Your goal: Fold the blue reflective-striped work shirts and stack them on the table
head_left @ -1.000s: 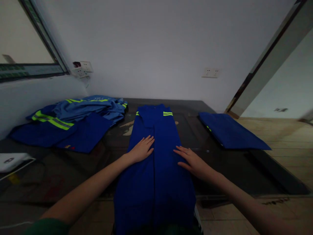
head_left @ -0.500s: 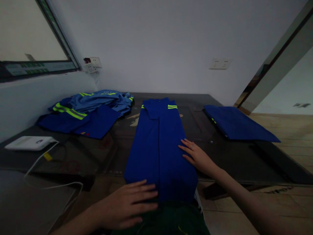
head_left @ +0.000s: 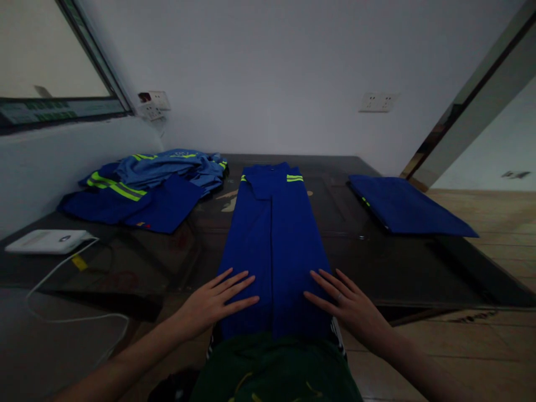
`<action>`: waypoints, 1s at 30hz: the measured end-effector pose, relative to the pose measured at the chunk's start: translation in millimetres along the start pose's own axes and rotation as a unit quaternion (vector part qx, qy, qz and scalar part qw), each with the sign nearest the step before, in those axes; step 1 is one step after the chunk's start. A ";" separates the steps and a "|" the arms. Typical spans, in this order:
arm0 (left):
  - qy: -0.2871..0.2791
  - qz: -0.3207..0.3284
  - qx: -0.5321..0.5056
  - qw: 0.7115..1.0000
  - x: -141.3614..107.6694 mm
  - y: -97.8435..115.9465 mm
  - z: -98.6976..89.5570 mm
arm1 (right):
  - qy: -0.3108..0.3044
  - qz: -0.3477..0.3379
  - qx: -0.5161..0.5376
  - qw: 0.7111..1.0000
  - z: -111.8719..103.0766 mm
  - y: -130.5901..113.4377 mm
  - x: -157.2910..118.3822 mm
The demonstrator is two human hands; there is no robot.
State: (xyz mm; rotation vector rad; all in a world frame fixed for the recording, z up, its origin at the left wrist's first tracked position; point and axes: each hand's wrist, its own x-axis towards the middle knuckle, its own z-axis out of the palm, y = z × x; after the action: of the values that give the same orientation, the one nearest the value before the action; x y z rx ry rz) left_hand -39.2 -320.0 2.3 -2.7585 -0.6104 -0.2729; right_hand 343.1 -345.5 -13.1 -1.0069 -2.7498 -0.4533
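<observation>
A long blue garment (head_left: 288, 240) with yellow-green stripes at its far end lies flat, folded into a narrow strip, down the middle of the dark table. Its near end hangs over the table's front edge toward my body. Fingers spread, my left hand (head_left: 213, 301) rests on the garment's lower left side. On the lower right side lies my right hand (head_left: 343, 298), also with spread fingers and a ring on one of them. Neither hand grips the cloth.
Crumpled blue clothes (head_left: 163, 190) with reflective stripes are heaped at the table's back left. A folded blue garment (head_left: 406, 206) lies at the right. The white device (head_left: 48, 242) with a cable sits at the left on the dark table (head_left: 419, 273).
My left hand has moved up and forward onto the garment's left side. My right hand has slid back toward my body. The view has shifted slightly.
</observation>
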 end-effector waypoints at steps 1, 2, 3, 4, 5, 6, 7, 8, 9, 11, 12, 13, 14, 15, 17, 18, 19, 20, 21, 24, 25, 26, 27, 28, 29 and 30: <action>0.003 0.003 0.001 1.000 0.1 -0.2 0.6 | -0.001 0.007 -0.004 1.000 1.0 0.1 4.1; 0.004 0.006 -0.003 1.000 -0.7 -0.8 1.0 | 0.000 0.009 -0.005 1.000 1.0 -0.1 7.7; 0.005 0.010 -0.011 1.000 -2.2 -1.8 1.0 | 0.001 0.006 -0.002 1.000 0.0 -0.5 10.5; 0.005 0.016 -0.022 1.000 -4.0 -3.1 0.5 | 0.005 -0.003 0.004 1.000 -1.8 -0.9 12.2; 0.002 0.022 -0.037 0.999 -5.7 -4.6 -0.4 | 0.010 -0.018 0.011 1.000 -4.1 -1.3 12.8; -0.003 0.031 -0.053 0.998 -7.2 -6.2 -2.0 | 0.014 -0.035 0.022 0.999 -6.8 -1.4 12.3; -0.010 0.039 -0.069 0.997 -8.4 -7.8 -4.1 | 0.018 -0.052 0.037 0.998 -9.7 -1.2 11.1; -0.017 0.047 -0.086 0.995 -9.2 -9.6 -6.7 | 0.019 -0.068 0.057 0.996 -12.7 -0.6 9.5; -0.024 0.056 -0.102 0.993 -9.5 -11.4 -9.7 | 0.016 -0.080 0.082 0.993 -15.6 0.4 7.8; -0.038 0.065 -0.140 0.987 -9.5 -15.0 -16.6 | 0.007 -0.087 0.150 0.985 -21.3 3.2 5.2; -0.043 0.062 -0.163 0.984 -9.3 -16.8 -20.3 | 0.003 -0.081 0.191 0.978 -24.3 4.9 4.7; -0.046 0.056 -0.190 0.979 -8.9 -18.5 -23.9 | -0.001 -0.072 0.236 0.969 -27.5 6.7 4.8; -0.045 0.049 -0.222 0.973 -8.5 -20.1 -27.3 | -0.003 -0.061 0.282 0.958 -30.9 8.4 5.4; -0.040 0.043 -0.254 0.965 -8.0 -21.3 -30.3 | -0.003 -0.047 0.326 0.944 -34.5 10.1 6.4; -0.028 0.036 -0.301 0.953 -6.8 -22.3 -33.8 | -0.005 -0.018 0.399 0.917 -42.2 12.6 9.3; -0.028 0.032 -0.301 0.953 -6.2 -21.8 -33.8 | -0.009 -0.007 0.423 0.906 -45.8 13.4 10.9; -0.031 0.029 -0.283 0.958 -5.7 -20.6 -32.5 | -0.015 0.002 0.438 0.899 -48.9 13.7 12.6; -0.034 0.027 -0.251 0.967 -5.3 -18.9 -29.9 | -0.024 0.007 0.446 0.895 -51.3 13.6 14.2; -0.032 0.027 -0.209 0.977 -5.0 -16.7 -26.3 | -0.034 0.005 0.449 0.893 -53.0 13.3 15.7; 0.003 0.040 -0.111 0.993 -4.3 -10.7 -13.9 | -0.056 -0.004 0.452 0.890 -54.6 11.2 18.7; 0.020 0.044 -0.098 0.994 -3.8 -9.5 -11.3 | -0.058 -0.002 0.456 0.888 -54.7 10.5 19.1; 0.032 0.044 -0.095 0.994 -3.0 -8.7 -10.3 | -0.058 0.002 0.464 0.884 -55.1 10.0 19.0; 0.037 0.042 -0.101 0.993 -2.0 -8.4 -11.1 | -0.057 0.009 0.474 0.879 -56.0 9.7 18.5; 0.040 0.042 -0.116 0.992 -0.8 -8.4 -13.7 | -0.053 0.017 0.487 0.872 -57.5 9.6 17.3; 0.040 0.044 -0.139 0.988 0.4 -8.6 -18.0 | -0.047 0.026 0.501 0.864 -59.6 9.7 15.5; 0.040 0.046 -0.169 0.984 1.2 -8.7 -23.6 | -0.042 0.040 0.512 0.857 -62.3 9.9 12.8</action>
State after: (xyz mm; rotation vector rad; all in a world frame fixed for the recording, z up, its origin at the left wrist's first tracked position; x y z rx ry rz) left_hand -44.7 -319.9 26.9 -3.0704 -0.4488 -0.5062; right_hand 343.7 -351.9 50.9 -0.7973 -2.3830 0.9974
